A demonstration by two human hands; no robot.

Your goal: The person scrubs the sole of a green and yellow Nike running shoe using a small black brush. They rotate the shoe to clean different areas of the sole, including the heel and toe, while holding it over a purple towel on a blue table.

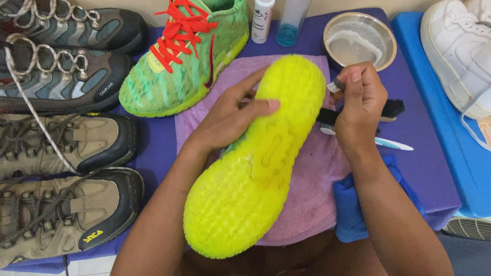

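A purple-covered table (434, 168) carries a lilac towel (307, 199), with hiking boots (66, 204) well left of the grip. The left hand (230, 115) clamps the upturned yellow-soled shoe (255, 163) over that towel. Just right of the sole, the right hand (360, 99) pinches a small brush (335, 86). Above it, a metal bowl (388, 36) holds foamy water (355, 43).

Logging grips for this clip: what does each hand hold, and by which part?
Left hand grips the upturned yellow-soled shoe across its midsection. Right hand pinches a small brush by its handle; little of it shows.
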